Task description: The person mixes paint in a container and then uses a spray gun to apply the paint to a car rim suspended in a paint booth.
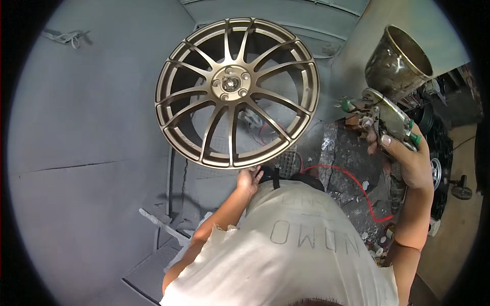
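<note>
A bronze multi-spoke car wheel (237, 92) hangs face-on in front of me inside a grey spray booth. My left hand (249, 179) reaches up to its lower rim and touches the edge from below. My right hand (408, 155) is raised at the right and grips a paint spray gun (380, 115) with a metal cup (398, 64) on top. The gun's nozzle points left toward the wheel, a short gap away from it.
Grey booth walls (92, 127) surround the wheel. A red hose (352, 178) runs across the paint-crusted floor at the right. More wheels and tyres (436, 153) stand at the far right. Small jars (377, 247) lie near my right elbow.
</note>
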Motion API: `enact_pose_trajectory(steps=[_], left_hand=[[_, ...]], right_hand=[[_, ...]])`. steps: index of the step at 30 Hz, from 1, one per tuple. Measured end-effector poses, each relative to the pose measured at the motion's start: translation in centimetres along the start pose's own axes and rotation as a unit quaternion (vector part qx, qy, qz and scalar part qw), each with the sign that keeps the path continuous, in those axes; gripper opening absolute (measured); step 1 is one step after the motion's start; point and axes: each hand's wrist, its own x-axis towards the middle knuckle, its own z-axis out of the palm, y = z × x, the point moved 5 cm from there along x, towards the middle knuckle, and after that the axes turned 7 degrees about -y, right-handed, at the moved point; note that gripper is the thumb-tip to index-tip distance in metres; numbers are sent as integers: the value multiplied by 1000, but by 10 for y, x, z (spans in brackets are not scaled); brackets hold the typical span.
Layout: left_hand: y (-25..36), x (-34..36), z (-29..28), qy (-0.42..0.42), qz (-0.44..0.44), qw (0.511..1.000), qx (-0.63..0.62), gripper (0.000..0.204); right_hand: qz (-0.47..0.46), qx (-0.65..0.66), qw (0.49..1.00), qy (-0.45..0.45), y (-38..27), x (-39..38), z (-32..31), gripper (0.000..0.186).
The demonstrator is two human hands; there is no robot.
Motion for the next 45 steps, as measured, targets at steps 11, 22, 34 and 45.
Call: enact_pose_trajectory(steps=[11,22,34,45], left_hand=[[-13,17,8,9,74,987,-142,24],[-20,7,28,34,94,974,-205,28],[-12,2,33,46,88,975,-198,39],[-1,0,24,68,108,971,-204,61]], right_hand=[[-12,-11,999,-36,4,-16,3,51],[-41,-3,999,4,10,-40,-21,56],[-38,-50,996,62,13,-40,-38,58],[-65,-111,987,96,5,-7,-87,41]])
